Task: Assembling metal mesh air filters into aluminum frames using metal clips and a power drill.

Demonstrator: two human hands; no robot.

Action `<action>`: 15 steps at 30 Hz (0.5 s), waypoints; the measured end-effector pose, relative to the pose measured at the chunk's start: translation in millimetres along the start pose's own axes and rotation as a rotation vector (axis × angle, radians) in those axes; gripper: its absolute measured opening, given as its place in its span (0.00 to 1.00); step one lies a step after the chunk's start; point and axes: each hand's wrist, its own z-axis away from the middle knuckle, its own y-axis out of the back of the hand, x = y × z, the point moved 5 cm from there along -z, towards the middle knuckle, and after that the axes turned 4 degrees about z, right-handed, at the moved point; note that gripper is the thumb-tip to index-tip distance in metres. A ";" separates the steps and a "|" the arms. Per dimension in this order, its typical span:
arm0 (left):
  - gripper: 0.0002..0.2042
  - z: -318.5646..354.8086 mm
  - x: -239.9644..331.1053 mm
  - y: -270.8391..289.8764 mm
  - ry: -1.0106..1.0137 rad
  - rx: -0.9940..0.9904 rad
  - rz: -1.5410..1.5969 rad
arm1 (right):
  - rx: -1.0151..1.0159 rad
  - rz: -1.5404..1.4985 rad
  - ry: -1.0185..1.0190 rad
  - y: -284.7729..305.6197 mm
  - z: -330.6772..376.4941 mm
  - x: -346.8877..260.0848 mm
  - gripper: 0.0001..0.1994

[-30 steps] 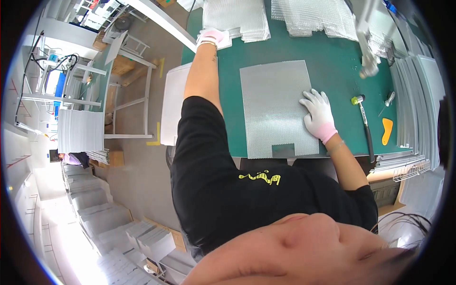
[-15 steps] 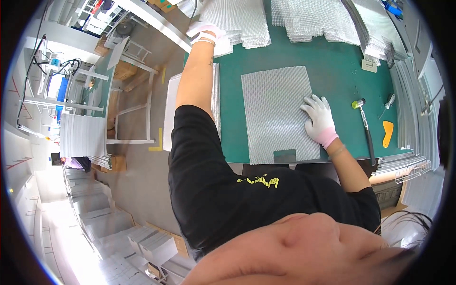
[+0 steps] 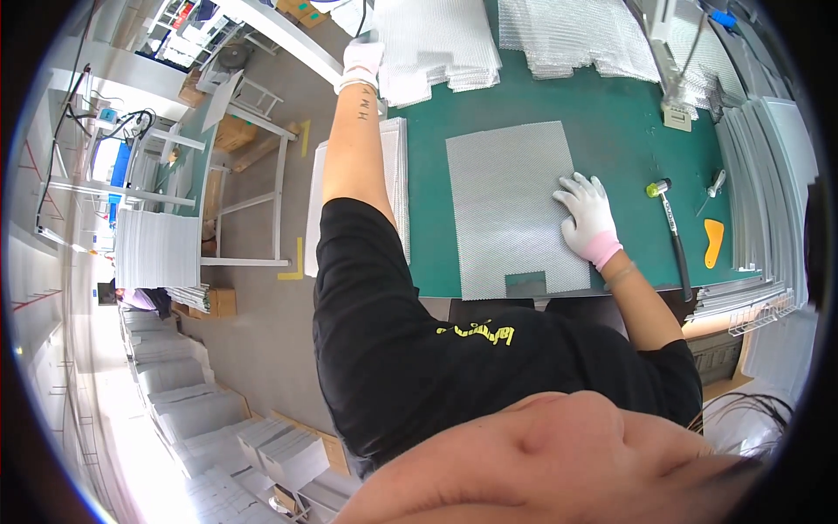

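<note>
A grey metal mesh sheet (image 3: 511,205) with a rectangular notch in its near edge lies flat on the green table mat (image 3: 428,196). My right hand (image 3: 587,216), in a white glove with a pink cuff, rests on the sheet's right side, fingers spread. Far left, my gloved left hand (image 3: 363,59) is stretched out beside a stack of mesh sheets (image 3: 436,52), close to a white frame bar (image 3: 288,39). A dark cable (image 3: 361,19) runs down to that hand. Its fingers are too unclear to show whether they hold anything.
A second mesh stack (image 3: 576,39) stands at the back. Right of the sheet lie a mallet (image 3: 672,231), a yellow scraper-like piece (image 3: 713,243) and a small screwdriver-like tool (image 3: 716,185). White panels (image 3: 764,183) line the right edge; more sheets (image 3: 394,188) sit left, under my arm.
My left hand has shifted left, away from the mesh stack and toward the frame bar. The right hand and the mesh sheet stay in place.
</note>
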 end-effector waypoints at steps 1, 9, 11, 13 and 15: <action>0.13 1.8 -1.1 -11.8 0.257 -0.080 0.012 | 0.001 0.000 0.002 0.1 -0.1 0.0 0.22; 0.14 0.2 116.5 25.0 -0.090 0.041 -0.275 | 0.010 -0.005 -0.010 -3.5 3.4 2.2 0.22; 0.17 1.4 112.6 19.4 -0.026 -0.063 -0.236 | 0.010 -0.012 -0.012 0.3 2.5 2.3 0.22; 0.27 8.4 94.1 8.1 0.248 -0.353 -0.049 | 0.016 -0.020 -0.007 2.0 -0.2 -0.5 0.22; 0.27 20.8 68.5 -25.7 0.445 -0.390 0.033 | 0.003 -0.019 0.007 2.8 -2.5 -3.4 0.22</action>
